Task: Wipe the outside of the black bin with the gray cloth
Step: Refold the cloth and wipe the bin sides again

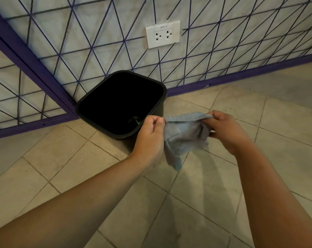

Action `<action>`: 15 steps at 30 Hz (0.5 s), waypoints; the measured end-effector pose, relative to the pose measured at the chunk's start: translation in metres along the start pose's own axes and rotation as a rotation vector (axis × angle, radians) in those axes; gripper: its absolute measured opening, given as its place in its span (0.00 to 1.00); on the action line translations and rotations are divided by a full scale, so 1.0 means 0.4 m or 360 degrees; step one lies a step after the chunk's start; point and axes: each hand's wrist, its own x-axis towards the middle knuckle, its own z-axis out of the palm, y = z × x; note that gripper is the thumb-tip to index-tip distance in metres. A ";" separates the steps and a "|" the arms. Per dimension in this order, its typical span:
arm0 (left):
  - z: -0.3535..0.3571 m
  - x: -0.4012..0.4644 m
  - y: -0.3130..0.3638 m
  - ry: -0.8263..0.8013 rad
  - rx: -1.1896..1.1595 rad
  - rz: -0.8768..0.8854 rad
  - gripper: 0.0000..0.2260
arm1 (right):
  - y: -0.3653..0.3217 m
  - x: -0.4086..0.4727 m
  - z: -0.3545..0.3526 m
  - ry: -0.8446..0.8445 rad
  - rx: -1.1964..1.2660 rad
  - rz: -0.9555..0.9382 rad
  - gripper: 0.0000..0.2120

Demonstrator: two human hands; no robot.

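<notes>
In the head view, the left hand (pixel 150 135) and right hand (pixel 225 130) each pinch an edge of the gray cloth (pixel 184 135), stretched between them above the floor (pixel 214 194). The black bin (pixel 162 106) stands just beyond the left hand, untouched. The step looks like readying the cloth; next, it must be pressed against the bin's outer wall.

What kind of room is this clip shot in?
Likely an indoor corner of a home or office: beige tiled floor, wall with a purple line pattern and a double power socket, black bin standing in the corner.
</notes>
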 end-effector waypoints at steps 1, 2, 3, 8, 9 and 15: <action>-0.002 0.000 0.004 -0.0011 0.0040 0.0052 0.10 | -0.003 -0.001 -0.009 0.0004 -0.0062 -0.0070 0.07; -0.006 0.001 0.006 -0.0039 0.0076 0.0092 0.12 | -0.008 -0.001 -0.016 0.0002 -0.0129 -0.0133 0.08; -0.010 0.004 0.008 -0.0088 0.0097 0.0095 0.14 | -0.011 -0.005 -0.025 -0.0016 -0.0208 -0.0175 0.09; -0.020 0.021 0.039 -0.0445 -0.0279 -0.0397 0.20 | -0.023 -0.004 -0.048 -0.0168 -0.0219 0.0096 0.13; -0.022 0.030 0.049 -0.0484 -0.0442 -0.0533 0.21 | -0.018 -0.005 -0.051 -0.0193 -0.0048 0.0225 0.14; -0.024 0.013 0.010 -0.0911 -0.0462 -0.0917 0.21 | 0.066 -0.013 -0.041 -0.0315 0.0289 0.0891 0.23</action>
